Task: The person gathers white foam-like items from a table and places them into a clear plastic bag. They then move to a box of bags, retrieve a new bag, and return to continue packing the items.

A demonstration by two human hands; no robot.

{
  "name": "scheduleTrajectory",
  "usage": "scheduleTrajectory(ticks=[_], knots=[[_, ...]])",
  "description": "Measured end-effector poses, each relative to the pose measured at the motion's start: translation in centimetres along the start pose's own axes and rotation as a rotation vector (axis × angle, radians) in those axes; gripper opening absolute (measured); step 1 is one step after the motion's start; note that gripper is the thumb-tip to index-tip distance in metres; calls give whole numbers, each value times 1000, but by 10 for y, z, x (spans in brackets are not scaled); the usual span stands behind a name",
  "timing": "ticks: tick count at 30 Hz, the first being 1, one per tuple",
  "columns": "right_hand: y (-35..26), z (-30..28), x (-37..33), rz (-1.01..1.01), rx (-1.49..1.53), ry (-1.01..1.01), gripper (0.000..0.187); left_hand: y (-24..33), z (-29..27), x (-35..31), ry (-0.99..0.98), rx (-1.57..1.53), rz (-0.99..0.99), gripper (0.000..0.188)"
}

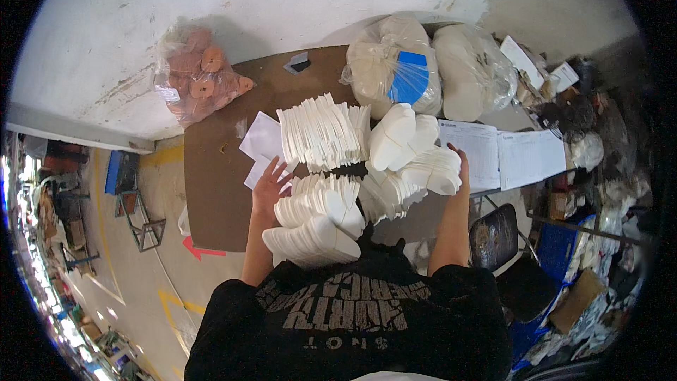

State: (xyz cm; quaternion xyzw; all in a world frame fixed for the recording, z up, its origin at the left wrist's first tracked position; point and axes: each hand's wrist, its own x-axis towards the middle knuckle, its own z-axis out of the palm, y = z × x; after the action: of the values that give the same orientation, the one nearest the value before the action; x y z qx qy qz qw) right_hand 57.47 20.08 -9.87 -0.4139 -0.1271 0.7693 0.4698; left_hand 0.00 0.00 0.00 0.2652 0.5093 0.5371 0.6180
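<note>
White insole-shaped pieces stand on edge in several bundles on the brown table (218,162). One long bundle (321,134) lies at the back, and two nearer bundles, an upper one (321,197) and a lower one (310,240), lie close to my body. My left hand (270,185) is at the left end of the upper near bundle, fingers spread and holding nothing. On the right, my right hand (462,166) rests along the outer end of another bundle (430,169), its fingers extended and partly hidden. Loose insole pieces (395,134) lean between the bundles.
Behind are a clear bag of orange-brown pieces (201,74) and two bags of pale pieces, one with a blue piece (409,77). White papers (261,137) lie left, printed sheets (472,148) right. A dark chair (493,236) and piled clutter (592,254) stand right.
</note>
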Motion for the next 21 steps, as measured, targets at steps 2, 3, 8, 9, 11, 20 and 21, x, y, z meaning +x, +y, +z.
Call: scheduleTrajectory(ticks=[2, 3, 8, 9, 11, 20, 21], knots=[[-2, 4, -37, -62, -26, 325, 61, 7, 2, -29, 25, -500, -105, 69], [2, 6, -60, -81, -73, 360, 60, 8, 4, -43, 18, -549, -110, 67], [44, 19, -171, -163, -270, 538, 65, 0, 10, -96, 11, -700, -175, 60], [52, 24, -186, -162, -300, 575, 65, -1, 10, -102, -27, -735, -189, 59], [71, 37, -214, -172, -289, 534, 57, -3, 13, -112, 33, -765, -235, 62], [111, 165, -307, 364, -690, -250, 86, 4, 92, -169, -263, -474, -332, 75], [124, 179, -302, 259, -815, -330, 90, 3, 106, -167, -354, -397, -299, 75]])
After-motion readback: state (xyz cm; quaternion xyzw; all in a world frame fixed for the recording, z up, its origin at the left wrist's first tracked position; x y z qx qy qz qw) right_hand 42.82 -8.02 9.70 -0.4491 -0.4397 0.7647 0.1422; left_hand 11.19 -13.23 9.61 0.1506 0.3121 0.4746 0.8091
